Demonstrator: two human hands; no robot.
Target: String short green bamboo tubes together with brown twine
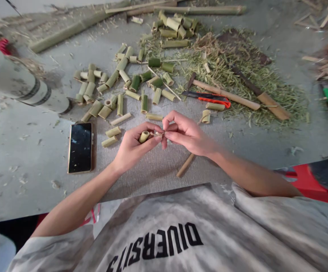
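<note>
My left hand (132, 142) is closed, with a short bamboo tube (144, 136) lying between its thumb and fingers. A thin tan cord (157, 134) runs from that tube to the fingertips of both hands. My right hand (185, 133) pinches the cord at its thumb and finger tips; the fingers hide its exact end. Just beyond the right hand lies another bamboo tube (206, 116) with a bit of cord at its side. A thin stick (185, 165) rests below the right wrist. Two cut bamboo pieces (111, 136) are left of my left hand.
Many bamboo tubes (113, 80) cover the table's middle. An orange-black utility knife (208, 97), a hammer (226, 92) and a wooden-handled blade (262, 94) lie by green shavings (283, 94). A phone (80, 147) and a pale cylinder (25, 81) are left; long bamboo poles (73, 33) lie behind.
</note>
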